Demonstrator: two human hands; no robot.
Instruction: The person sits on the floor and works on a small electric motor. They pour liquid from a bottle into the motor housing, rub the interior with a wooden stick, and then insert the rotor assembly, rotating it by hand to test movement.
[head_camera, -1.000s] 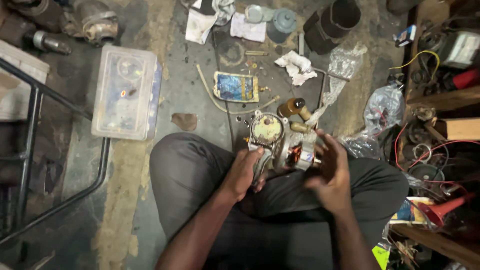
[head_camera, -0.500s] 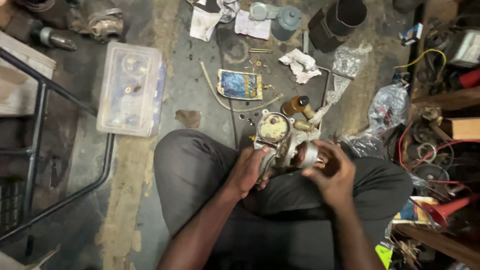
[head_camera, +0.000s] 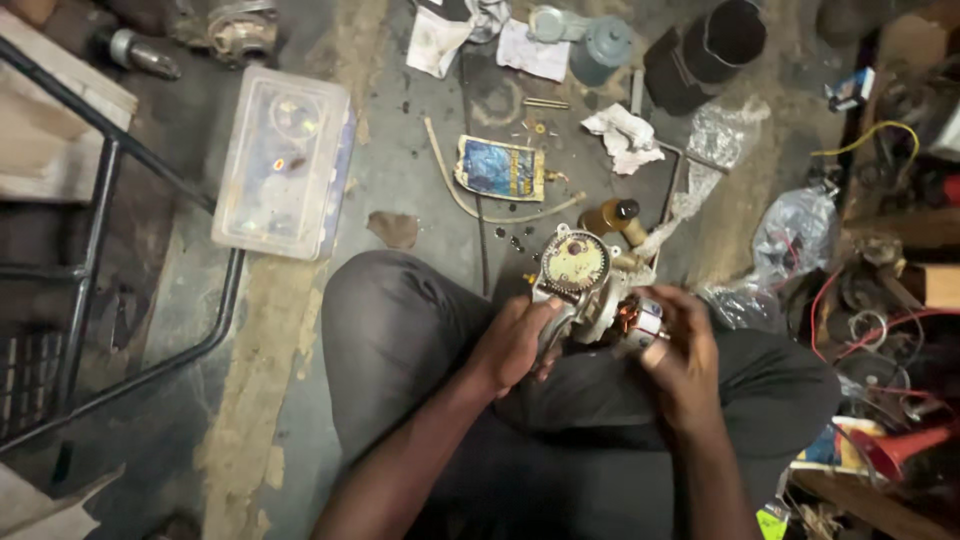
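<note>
Gripping a small motor assembly (head_camera: 585, 285) at centre frame, above the lap: left hand (head_camera: 515, 345) clamped on its metal housing, right hand (head_camera: 680, 350) closed around the copper-wound end. Lying on the floor at upper left, a clear plastic box (head_camera: 285, 160); above centre, a blue pouch (head_camera: 500, 168).

One view only — a camera worn on the head, looking almost straight down past the person's knees onto a concrete floor. It sits near: the left hand (head_camera: 515, 345) and right hand (head_camera: 680, 365) fill the lower middle, forearms entering from the bottom edge. Take the clear plastic box (head_camera: 285, 160) as landmark: the hands lie below and right of it, a black bucket (head_camera: 710, 45) far right of it at the top edge — no second view overlaps.
</note>
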